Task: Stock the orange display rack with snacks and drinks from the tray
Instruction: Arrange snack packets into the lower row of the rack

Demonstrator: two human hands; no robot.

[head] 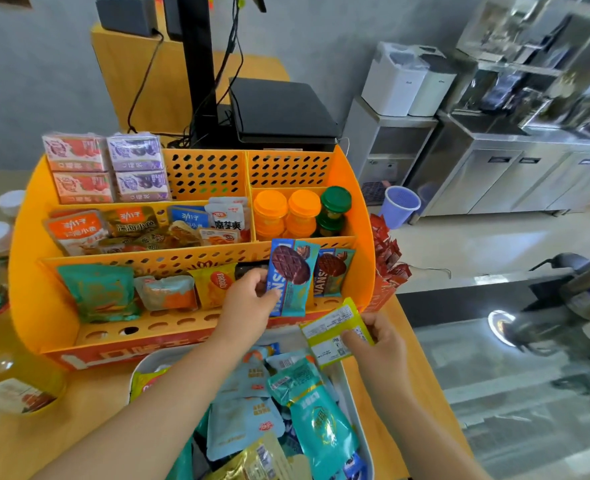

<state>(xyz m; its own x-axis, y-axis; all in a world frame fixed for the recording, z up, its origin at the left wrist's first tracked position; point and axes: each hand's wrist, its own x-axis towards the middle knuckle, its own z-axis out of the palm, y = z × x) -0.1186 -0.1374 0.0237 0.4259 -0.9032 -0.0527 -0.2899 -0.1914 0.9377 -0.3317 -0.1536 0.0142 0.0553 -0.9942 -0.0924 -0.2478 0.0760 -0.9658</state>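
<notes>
1. Nearest the camera, the tray (350,386) was far from emptied — teal, pale blue and gold snack packets (316,417) lay heaped in it, so a good share of the stocking was left.
2. Just above the tray, the right hand (380,344) pinched a yellow-green packet (335,329) by its lower edge, its printed back showing, not yet in the rack.
3. The left hand (248,303) gripped a blue chocolate biscuit pack (291,277) upright at the front row of the orange display rack (37,306), just beside a matching pack (333,275) already standing there.
4. That front row also held a teal pouch (99,292), an orange-and-teal one (167,291) and a yellow bag (215,282).
5. The middle tier looked well filled — fish snack packets (141,226) on the left, orange- and green-capped bottles (300,213) on the right.
6. At the back, drink cartons (106,168) filled the left bay; the other two bays stood bare, so I judged the job roughly half done.
</notes>
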